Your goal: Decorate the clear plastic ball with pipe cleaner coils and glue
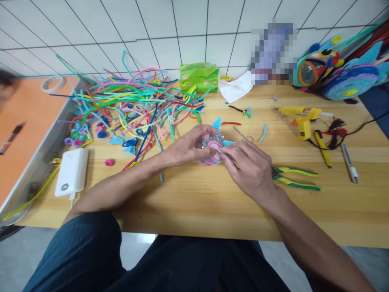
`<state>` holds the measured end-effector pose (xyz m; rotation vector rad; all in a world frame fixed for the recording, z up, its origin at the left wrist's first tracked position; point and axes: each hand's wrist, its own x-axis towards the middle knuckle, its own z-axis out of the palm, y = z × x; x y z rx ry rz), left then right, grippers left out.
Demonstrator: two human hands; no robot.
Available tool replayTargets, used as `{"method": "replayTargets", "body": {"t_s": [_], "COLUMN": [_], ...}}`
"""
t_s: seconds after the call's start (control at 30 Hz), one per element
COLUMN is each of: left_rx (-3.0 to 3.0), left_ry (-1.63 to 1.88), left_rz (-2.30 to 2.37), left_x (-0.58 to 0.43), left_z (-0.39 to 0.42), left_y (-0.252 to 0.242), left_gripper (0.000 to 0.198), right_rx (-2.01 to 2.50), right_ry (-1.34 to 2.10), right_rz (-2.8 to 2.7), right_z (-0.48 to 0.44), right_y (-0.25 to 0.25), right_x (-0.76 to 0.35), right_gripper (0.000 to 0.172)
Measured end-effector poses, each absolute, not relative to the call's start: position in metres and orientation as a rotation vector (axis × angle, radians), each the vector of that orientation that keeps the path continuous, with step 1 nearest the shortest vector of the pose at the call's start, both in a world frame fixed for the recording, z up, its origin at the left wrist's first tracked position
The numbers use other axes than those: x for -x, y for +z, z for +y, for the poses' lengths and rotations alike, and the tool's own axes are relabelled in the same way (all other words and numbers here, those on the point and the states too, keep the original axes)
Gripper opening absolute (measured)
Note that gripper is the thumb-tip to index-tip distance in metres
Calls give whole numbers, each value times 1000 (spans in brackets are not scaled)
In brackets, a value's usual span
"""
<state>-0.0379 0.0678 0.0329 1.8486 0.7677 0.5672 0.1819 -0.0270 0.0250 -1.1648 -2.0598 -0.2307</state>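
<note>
My left hand (187,148) grips a small round pink and clear craft piece (210,151) with light blue cone ears, holding it on the wooden table (194,202). My right hand (247,166) pinches the pink edge of the same piece from the right side. Fingers of both hands are closed on it. Part of the piece is hidden under my fingers.
A heap of coloured pipe cleaners (127,107) lies at the back left, a white power bank (73,172) at the left. Pliers (296,177) lie right of my hand; scissors (244,136), a yellow glue gun (300,117), a green packet (199,77) and finished crafts (340,69) sit beyond.
</note>
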Motion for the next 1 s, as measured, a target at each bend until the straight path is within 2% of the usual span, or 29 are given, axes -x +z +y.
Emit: {"method": "replayTargets", "body": {"t_s": [0.6, 0.77, 1.0], "left_rx": [-1849, -1883, -1877], "left_ry": [663, 660, 608], "left_rz": [826, 840, 810], "left_x": [39, 39, 42], "left_z": [58, 56, 57], "left_y": [23, 24, 29], "left_gripper": [49, 48, 52], "right_rx": [1218, 1237, 1195], "right_ry": [-51, -46, -39], "right_rz": [-1982, -1977, -1981], "right_z": [-35, -35, -34], "right_y": [19, 16, 15], "right_x": [-170, -169, -175], "right_gripper": [17, 22, 37]}}
